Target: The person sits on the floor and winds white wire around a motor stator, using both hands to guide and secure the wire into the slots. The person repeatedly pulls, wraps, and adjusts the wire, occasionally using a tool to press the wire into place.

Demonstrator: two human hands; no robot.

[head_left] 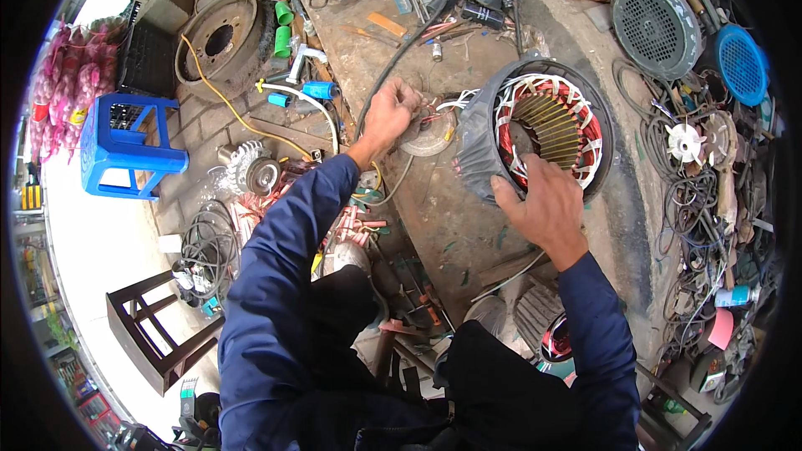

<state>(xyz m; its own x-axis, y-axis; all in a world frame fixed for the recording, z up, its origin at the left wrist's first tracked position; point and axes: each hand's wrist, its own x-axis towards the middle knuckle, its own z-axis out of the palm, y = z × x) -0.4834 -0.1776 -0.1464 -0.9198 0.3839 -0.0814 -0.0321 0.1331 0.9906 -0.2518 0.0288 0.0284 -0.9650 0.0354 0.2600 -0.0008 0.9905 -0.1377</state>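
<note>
A grey finned motor stator (483, 138) lies on its side on a worn board, its bore facing right and toward me. Inside its round housing is a ring of red windings (591, 146) laced with white ties. My right hand (547, 209) grips the near edge of the stator, thumb apart, fingertips at the windings and the bore. To the left, my left hand (391, 117) is closed in a pinch beside a black cable. Whatever it holds is too small or hidden to make out. White lead wires (455, 101) leave the stator toward a flat round disc (430, 135) beside that hand.
A blue plastic stool (134, 146) and a wheel rim (219, 38) stand left on brick paving. Loose copper-coloured pieces and tools lie near my feet. On the right are a round grille (657, 27), a blue basket (742, 64) and tangled cables. A smaller motor (543, 317) sits by my right knee.
</note>
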